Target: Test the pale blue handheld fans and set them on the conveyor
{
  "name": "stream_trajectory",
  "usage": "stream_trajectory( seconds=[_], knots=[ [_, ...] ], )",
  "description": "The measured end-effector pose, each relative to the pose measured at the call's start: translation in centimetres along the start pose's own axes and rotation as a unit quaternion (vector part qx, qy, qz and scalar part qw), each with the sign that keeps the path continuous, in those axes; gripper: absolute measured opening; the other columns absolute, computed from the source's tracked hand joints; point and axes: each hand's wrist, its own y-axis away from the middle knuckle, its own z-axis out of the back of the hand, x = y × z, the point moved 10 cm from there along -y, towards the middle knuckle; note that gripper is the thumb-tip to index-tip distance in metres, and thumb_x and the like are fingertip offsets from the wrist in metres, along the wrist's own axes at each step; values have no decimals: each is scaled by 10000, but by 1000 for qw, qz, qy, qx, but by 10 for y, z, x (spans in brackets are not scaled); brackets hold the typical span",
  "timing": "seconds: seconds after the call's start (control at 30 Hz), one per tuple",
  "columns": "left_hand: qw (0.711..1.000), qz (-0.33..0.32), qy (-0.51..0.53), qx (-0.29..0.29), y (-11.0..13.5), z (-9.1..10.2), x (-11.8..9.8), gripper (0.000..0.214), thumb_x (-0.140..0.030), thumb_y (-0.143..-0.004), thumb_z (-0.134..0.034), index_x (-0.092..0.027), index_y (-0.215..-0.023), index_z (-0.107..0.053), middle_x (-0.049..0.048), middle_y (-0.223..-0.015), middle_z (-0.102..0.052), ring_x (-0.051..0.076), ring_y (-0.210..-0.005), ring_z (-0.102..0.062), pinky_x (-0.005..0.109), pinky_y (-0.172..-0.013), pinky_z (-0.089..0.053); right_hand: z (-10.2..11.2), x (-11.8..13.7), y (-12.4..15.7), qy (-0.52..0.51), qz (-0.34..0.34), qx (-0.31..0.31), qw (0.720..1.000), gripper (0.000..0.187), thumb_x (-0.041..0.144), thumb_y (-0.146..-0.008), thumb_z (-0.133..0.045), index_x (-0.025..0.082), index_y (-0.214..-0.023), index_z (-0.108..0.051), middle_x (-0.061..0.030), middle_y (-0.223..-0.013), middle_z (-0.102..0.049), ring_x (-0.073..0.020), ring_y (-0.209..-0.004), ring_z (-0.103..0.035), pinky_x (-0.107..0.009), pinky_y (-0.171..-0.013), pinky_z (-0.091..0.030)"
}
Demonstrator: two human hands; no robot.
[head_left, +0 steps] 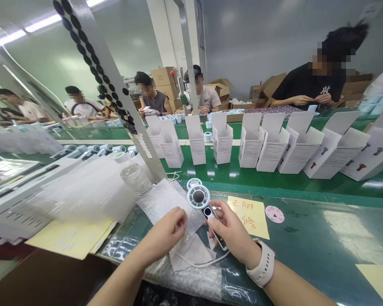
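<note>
My right hand [226, 227] is wrapped round the dark handle of a light-blue handheld device with a round, slotted head [198, 196], which looks like a small fan. The device tilts, head up and away from me. My left hand [170, 227] is curled beside it, thumb and fingertips together; whatever they hold, if anything, I cannot make out. Just behind the head, a second light-blue ring [194, 182] is partly covered. Under my hands lie bubble wrap [166, 199], a white sheet or pouch [191, 253] and a white cable [207, 264].
Open white boxes [223, 146] stand in a row on the green conveyor [191, 168]. A clear bottle [135, 176] and stacked plastic bags [92, 187] are at left, near a slanted post [147, 148]. A yellow note [250, 214] lies right. Several people work across the line.
</note>
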Motion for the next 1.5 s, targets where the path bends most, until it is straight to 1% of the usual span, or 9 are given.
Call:
stream_trajectory(
  seconds=[0.17,0.3,0.5,0.63,0.8,0.87,1.23,1.4,1.5],
  knots=[
    [926,93,326,-168,22,88,27,347,-437,-717,-506,-219,-962,-619,63,-830,-703,252,-742,-644,374,-651,-531,1,11,2,-20,24,-13,999,398,415,-807,-677,227,-1100,-485,12,-781,-590,-142,-575,-577,-262,-461,-452],
    [944,128,154,-263,20,127,37,329,-424,-821,-445,-219,-1051,-563,29,-715,-667,217,-640,-631,320,-584,-500,5,16,2,-48,35,-36,998,432,433,-797,-685,220,-1113,-480,13,-762,-597,-139,-560,-566,-271,-466,-461],
    [951,63,-221,-209,-20,79,24,245,-214,-874,-412,-203,-994,-625,133,-1025,-698,314,-1027,-642,423,-895,-486,15,15,1,-77,24,-76,994,495,474,-760,-698,219,-1120,-475,7,-782,-622,-134,-555,-569,-259,-452,-457],
    [941,-12,-257,-221,-15,47,-11,307,-145,-877,-423,-168,-1122,-607,166,-1198,-641,319,-1166,-571,471,-1016,-427,19,14,1,-91,16,-96,991,562,508,-722,-716,209,-1131,-473,20,-754,-627,-130,-544,-569,-251,-446,-454],
    [969,-61,-215,101,-8,-47,-37,178,-334,-810,-610,-202,-929,-600,56,-883,-694,265,-831,-647,360,-725,-492,23,15,3,-101,10,-114,988,621,532,-699,-737,199,-1149,-470,22,-768,-641,-122,-534,-569,-259,-464,-467],
    [956,-80,-244,145,-3,-64,-39,107,-296,-816,-587,-196,-854,-592,60,-851,-690,264,-818,-647,349,-719,-470,22,17,3,-96,14,-107,989,609,532,-713,-721,194,-1150,-464,25,-767,-636,-115,-525,-561,-258,-467,-464],
    [966,-97,-211,111,-4,-59,-28,224,-253,-899,-423,-172,-808,-611,86,-825,-679,259,-804,-629,373,-761,-453,4,10,-2,-9,19,-20,1000,411,402,-808,-647,209,-1114,-452,33,-755,-556,-128,-567,-560,-260,-477,-457],
    [992,-46,-6,115,-9,-45,-9,268,-320,-932,-393,-184,-882,-618,68,-911,-702,235,-867,-633,362,-806,-483,-10,6,0,-16,21,60,998,461,400,-808,-676,221,-1159,-437,2,-846,-582,-142,-620,-585,-268,-498,-479],
    [988,-43,142,54,-13,-26,3,158,-345,-869,-536,-199,-827,-576,40,-877,-681,222,-890,-613,356,-859,-479,-24,3,5,0,18,127,992,532,408,-777,-735,230,-1212,-487,-42,-982,-583,-161,-690,-610,-296,-540,-513]
  ],
)
